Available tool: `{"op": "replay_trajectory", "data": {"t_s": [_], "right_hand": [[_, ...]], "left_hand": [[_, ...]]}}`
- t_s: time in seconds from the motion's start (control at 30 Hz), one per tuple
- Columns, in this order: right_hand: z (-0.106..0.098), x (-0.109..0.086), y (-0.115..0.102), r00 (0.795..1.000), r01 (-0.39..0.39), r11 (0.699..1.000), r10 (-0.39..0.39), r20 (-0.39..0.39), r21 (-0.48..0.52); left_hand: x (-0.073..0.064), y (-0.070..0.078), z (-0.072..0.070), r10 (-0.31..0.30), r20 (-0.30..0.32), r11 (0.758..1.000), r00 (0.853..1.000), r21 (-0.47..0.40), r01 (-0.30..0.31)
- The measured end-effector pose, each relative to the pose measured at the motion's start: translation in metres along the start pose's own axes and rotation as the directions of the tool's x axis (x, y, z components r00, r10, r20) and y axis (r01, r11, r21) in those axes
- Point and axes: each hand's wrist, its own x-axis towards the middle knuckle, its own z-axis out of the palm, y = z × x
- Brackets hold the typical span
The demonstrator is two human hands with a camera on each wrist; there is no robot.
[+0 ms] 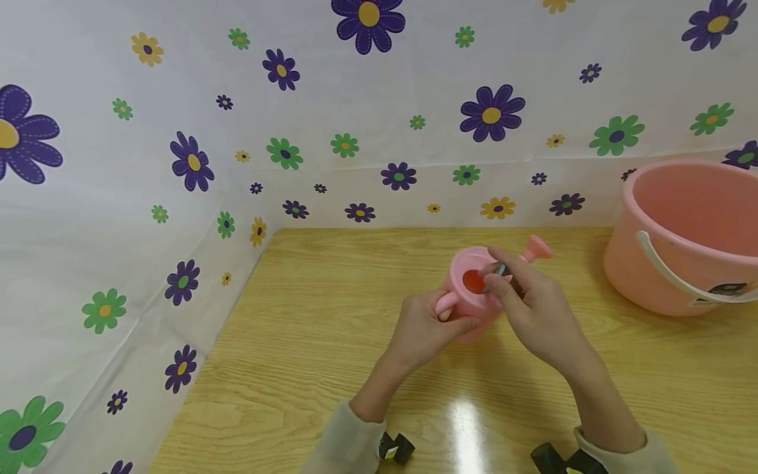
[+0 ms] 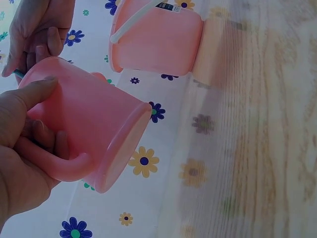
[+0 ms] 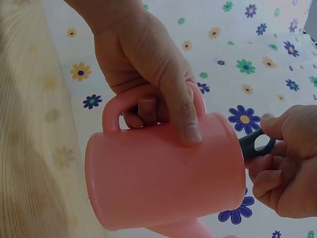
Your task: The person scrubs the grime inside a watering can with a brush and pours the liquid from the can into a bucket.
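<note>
Watering can [image 2: 94, 119]: pink, seemingly plastic; in the head view at 4 o'clock from centre, spout [image 1: 537, 247] toward 2 o'clock, apparently held off the table [image 1: 308, 296]. Left hand [image 1: 423, 329]: fingers curled through the handle [image 2: 62, 166], thumb on the body. Right hand [image 1: 541, 316]: pinches a dark implement [image 3: 248, 148] by its looped end at the can's mouth; far end hidden. Bucket [image 1: 669, 289]: pink, at 3 o'clock from the can, well apart. Handling, as judged: light, stiff, slightly slippery, not fragile; best held by the handle, thumb bracing the wall; implement, by its loop.

Flower-printed white sheeting [image 1: 367, 92] stands behind a wood-grain tabletop [image 1: 320, 316].
</note>
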Motion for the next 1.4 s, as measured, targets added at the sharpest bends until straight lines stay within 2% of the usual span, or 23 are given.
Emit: {"op": "replay_trajectory", "data": {"t_s": [0.27,0.6,0.87,1.1,1.4], "right_hand": [[0.001,0.000,0.001,0.998,0.048,0.993,-0.050,-0.022,-0.105],[0.000,0.001,0.002,0.994,0.098,0.992,-0.101,-0.041,-0.084],[-0.005,0.000,0.002,0.990,0.114,0.988,-0.122,-0.071,-0.106],[-0.010,-0.001,-0.001,0.979,0.147,0.985,-0.158,-0.128,-0.089],[-0.011,-0.001,-0.003,0.973,0.163,0.980,-0.179,-0.147,-0.116]], "left_hand": [[-0.001,0.001,-0.001,-0.019,-0.003,1.000,1.000,-0.011,0.019],[0.001,-0.001,0.000,0.005,-0.012,1.000,1.000,-0.004,-0.005],[0.001,-0.004,0.001,0.017,-0.017,1.000,1.000,-0.015,-0.017],[0.001,-0.006,0.002,0.008,-0.015,1.000,1.000,-0.027,-0.008],[0.001,-0.008,0.003,-0.013,-0.026,0.999,1.000,-0.037,0.012]]}}
